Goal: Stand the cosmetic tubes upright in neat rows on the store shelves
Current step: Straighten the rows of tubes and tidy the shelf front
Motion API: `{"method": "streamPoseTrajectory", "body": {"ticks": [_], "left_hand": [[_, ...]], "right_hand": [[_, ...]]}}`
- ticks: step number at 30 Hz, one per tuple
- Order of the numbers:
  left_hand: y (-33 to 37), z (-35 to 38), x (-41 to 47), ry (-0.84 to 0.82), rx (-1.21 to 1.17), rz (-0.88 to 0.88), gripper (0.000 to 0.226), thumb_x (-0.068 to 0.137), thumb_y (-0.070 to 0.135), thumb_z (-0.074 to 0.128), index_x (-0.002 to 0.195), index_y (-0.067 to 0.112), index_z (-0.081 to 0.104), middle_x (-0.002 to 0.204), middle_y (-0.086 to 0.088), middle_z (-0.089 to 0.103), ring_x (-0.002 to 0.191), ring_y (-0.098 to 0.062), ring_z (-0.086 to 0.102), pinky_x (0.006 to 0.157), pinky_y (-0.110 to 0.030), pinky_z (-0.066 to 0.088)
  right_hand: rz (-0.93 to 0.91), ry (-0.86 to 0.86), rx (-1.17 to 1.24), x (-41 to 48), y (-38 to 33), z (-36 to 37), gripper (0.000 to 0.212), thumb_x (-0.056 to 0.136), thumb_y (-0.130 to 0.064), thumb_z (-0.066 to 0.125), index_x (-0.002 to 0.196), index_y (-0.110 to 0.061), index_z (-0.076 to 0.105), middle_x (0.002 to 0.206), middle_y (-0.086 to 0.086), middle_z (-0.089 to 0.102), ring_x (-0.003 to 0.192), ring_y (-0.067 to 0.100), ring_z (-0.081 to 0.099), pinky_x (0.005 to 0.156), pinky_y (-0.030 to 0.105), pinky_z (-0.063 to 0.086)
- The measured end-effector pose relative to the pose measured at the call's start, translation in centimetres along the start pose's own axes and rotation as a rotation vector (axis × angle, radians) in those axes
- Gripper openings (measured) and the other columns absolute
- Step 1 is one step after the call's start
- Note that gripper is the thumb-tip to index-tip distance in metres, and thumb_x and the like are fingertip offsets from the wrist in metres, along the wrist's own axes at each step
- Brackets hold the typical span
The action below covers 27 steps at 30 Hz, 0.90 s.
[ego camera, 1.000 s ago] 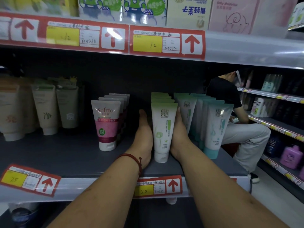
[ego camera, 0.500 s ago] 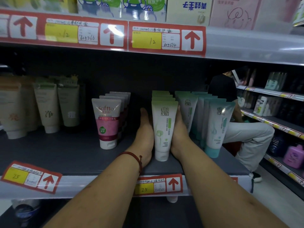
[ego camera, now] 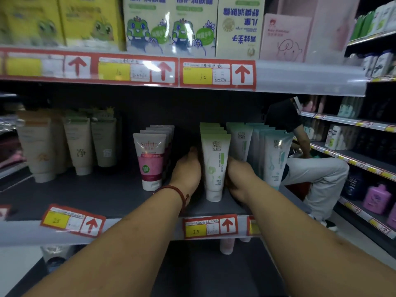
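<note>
A row of green-and-white tubes (ego camera: 215, 166) stands cap-down near the middle of the dark shelf (ego camera: 102, 196). My left hand (ego camera: 188, 170) lies flat against the row's left side. My right hand (ego camera: 237, 176) presses against its right side, fingertips hidden between this row and the teal-and-white tubes (ego camera: 274, 159) beside it. A row of pink-and-white tubes (ego camera: 151, 161) stands to the left with a gap between. Beige tubes (ego camera: 79, 146) stand upright at the far left.
Boxed goods (ego camera: 171, 24) fill the upper shelf above red price tags (ego camera: 217, 75). A person in a black top (ego camera: 282, 118) crouches in the aisle at right, beside more shelves holding a pink bottle (ego camera: 376, 199). A lower shelf (ego camera: 203, 273) lies below.
My right hand has drawn back a little toward the shelf front, and its fingertips reach less far along the row. The left hand stays against the row. The view has tilted up slightly.
</note>
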<state>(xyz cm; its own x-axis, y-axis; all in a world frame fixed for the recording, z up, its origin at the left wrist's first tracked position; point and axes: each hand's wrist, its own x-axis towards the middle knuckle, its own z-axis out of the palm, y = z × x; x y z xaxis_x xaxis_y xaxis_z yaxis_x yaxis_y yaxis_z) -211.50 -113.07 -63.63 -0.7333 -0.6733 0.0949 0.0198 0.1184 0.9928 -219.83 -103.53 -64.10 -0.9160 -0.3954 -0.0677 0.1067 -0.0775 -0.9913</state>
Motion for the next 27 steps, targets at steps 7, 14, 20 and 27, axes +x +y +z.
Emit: {"method": "streamPoseTrajectory", "body": {"ticks": [7,14,20,27], "left_hand": [[-0.4,-6.3,-5.2,-0.047,0.467,0.193,0.042,0.097,0.025,0.062,0.137,0.018,0.055,0.130,-0.004,0.064,0.117,-0.020,0.060,0.094,-0.027,0.045],[1.0,-12.7,-9.0,-0.041,0.768,0.343,0.043,0.088,0.026,0.072,0.128,0.016,0.061,0.126,-0.004,0.065,0.116,-0.021,0.061,0.099,-0.030,0.049],[2.3,-16.0,-9.9,-0.001,0.778,0.384,0.040,0.093,0.031,0.067,0.128,0.014,0.058,0.124,0.000,0.064,0.103,-0.011,0.055,0.087,-0.022,0.042],[1.1,-17.7,-6.4,0.021,0.819,0.356,0.043,0.099,0.028,0.054,0.138,0.010,0.050,0.131,-0.012,0.063,0.118,-0.028,0.060,0.094,-0.033,0.049]], "right_hand": [[-0.087,0.098,-0.396,-5.7,-0.5,-2.6,0.039,0.087,-0.006,0.065,0.126,-0.002,0.062,0.120,0.019,0.066,0.110,0.035,0.062,0.098,0.046,0.052],[-0.468,0.132,-1.008,-13.4,-2.6,-2.4,0.046,0.082,-0.028,0.077,0.124,-0.014,0.063,0.117,0.002,0.066,0.106,0.019,0.062,0.089,0.031,0.051],[-0.583,0.030,-0.892,-16.0,-2.9,2.4,0.033,0.084,-0.030,0.075,0.113,-0.018,0.066,0.101,-0.005,0.067,0.090,0.008,0.062,0.079,0.021,0.048],[-0.505,0.002,-0.645,-13.0,-0.7,9.0,0.043,0.094,-0.031,0.062,0.133,-0.013,0.059,0.131,0.002,0.063,0.116,0.015,0.059,0.092,0.021,0.041]]}}
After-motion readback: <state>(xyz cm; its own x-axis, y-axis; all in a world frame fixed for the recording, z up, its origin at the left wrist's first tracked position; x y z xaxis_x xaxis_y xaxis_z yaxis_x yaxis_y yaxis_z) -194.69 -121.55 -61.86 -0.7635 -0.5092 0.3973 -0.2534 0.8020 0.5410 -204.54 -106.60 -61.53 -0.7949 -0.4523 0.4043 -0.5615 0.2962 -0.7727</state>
